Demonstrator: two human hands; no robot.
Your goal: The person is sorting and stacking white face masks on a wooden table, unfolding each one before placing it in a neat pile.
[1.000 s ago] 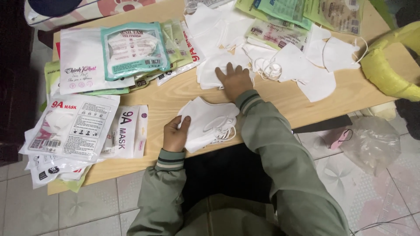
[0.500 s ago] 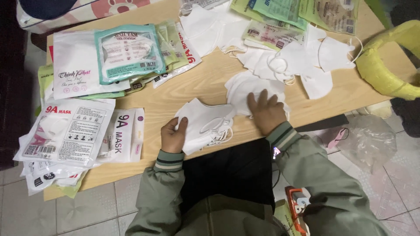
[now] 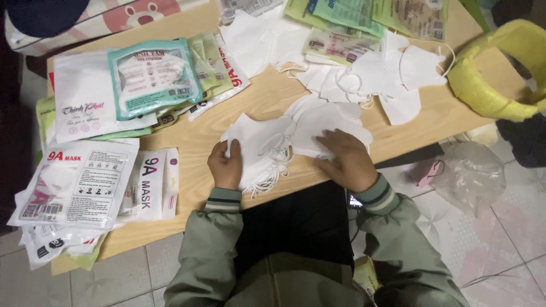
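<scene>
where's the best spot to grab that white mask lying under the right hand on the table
Probably its far edge: the white mask lies flat on the wooden table, with the right hand pressing its near side. The far rim is bare, so pinching there from above looks easiest. The left hand rests on the stack of masks beside it, whose loose ear loops could snag, so avoid that side.

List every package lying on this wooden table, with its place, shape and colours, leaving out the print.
Teal-bordered flat clear pouch: upper left, on a stack, white mask inside.
White flat rectangular bag: beneath it, left side.
White mask packets with red lettering: lower left, overlapping pile.
Green printed flat packets: top edge, fanned out.
</scene>
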